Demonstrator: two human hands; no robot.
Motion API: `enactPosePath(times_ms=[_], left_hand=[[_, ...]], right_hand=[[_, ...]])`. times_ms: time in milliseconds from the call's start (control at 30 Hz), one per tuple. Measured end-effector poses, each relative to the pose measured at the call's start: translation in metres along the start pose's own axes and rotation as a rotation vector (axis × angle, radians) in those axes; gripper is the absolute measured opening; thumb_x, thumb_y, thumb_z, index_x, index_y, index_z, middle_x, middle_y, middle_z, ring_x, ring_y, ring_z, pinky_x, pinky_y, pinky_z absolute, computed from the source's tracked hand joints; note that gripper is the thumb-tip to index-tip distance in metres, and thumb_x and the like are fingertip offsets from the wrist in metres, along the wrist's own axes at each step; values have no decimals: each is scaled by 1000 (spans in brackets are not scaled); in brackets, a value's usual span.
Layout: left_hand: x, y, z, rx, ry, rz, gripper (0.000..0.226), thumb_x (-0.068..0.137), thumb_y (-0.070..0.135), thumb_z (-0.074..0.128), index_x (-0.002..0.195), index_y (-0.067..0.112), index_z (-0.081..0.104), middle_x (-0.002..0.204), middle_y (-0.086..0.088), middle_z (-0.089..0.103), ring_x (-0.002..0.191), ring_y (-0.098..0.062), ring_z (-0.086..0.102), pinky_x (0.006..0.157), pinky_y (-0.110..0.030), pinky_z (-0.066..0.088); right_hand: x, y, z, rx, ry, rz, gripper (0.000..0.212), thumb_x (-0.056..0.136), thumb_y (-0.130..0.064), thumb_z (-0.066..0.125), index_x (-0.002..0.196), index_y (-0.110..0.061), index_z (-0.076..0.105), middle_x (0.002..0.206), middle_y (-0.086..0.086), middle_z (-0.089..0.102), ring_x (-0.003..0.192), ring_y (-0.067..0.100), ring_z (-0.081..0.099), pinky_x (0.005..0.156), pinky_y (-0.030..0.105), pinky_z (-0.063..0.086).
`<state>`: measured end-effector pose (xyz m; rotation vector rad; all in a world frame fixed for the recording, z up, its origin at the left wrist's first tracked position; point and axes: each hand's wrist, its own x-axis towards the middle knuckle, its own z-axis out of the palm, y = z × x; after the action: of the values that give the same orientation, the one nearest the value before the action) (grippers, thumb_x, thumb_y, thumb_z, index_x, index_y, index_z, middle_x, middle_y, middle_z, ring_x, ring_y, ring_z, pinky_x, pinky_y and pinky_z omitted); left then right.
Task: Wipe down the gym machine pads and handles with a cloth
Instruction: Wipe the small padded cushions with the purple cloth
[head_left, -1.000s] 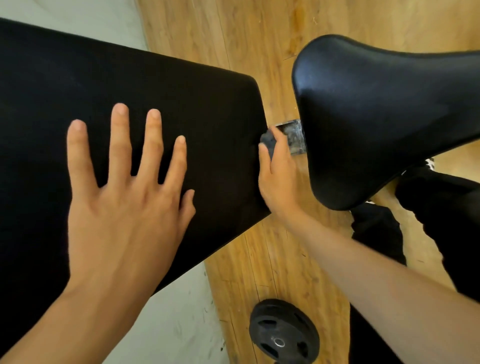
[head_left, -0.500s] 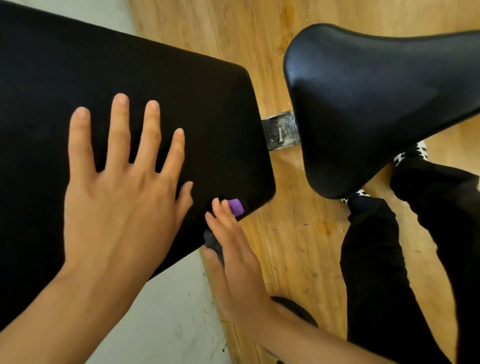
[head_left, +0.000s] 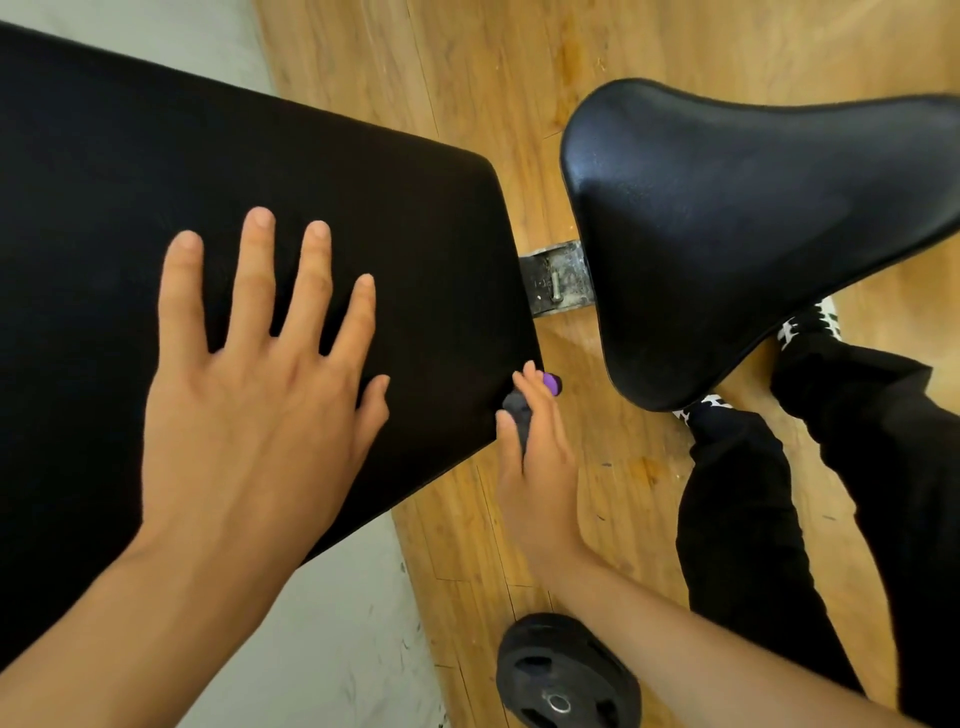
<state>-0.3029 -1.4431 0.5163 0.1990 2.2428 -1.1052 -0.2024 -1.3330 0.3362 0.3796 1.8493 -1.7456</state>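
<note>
cloth (head_left: 518, 406) dark, purple tip, sitting at back pad (head_left: 311, 171) lower-right corner edge, frame centre | right hand (head_left: 540, 462) gripping it between thumb and fingers | bare wood floor (head_left: 582, 467) showing between corner and seat pad (head_left: 753, 234) | left hand (head_left: 249, 395) lying flat on pad, fingers spreading apart | weight plate (head_left: 566, 675) lying bottom centre

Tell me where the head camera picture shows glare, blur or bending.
Head view: soft glare on the glossy seat pad; the matte back pad shows almost no detail; the right hand and its cloth look slightly soft; floor planks fan out from wide-angle distortion; the left hand is sharp.
</note>
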Motion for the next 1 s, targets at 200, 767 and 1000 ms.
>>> enactPosePath(times_ms=[200,767,1000], left_hand=[[2,1,-2,23,-23,-15,81,98,58,20,167,18,9,172,-23,-2,157,-48,-8,123,-67,-2],[3,3,-10,63,-91,-12,78,100,56,7,164,15,-15,169,-25,-20,155,-49,-19,122,-68,-7],[3,2,-10,58,-132,6,78,101,55,3,162,13,-21,167,-27,-25,154,-50,-22,120,-69,-10]], right_hand=[[102,-16,0,-55,99,251,40,110,-27,42,149,-20,48,143,-3,56,134,13,50,106,24,40],[185,-62,-11,-9,-27,220,34,110,-22,41,140,-20,57,110,-16,53,108,0,48,91,18,37],[182,-57,-3,35,-52,157,33,108,-35,45,140,-30,53,114,-23,55,108,-7,50,108,29,43]])
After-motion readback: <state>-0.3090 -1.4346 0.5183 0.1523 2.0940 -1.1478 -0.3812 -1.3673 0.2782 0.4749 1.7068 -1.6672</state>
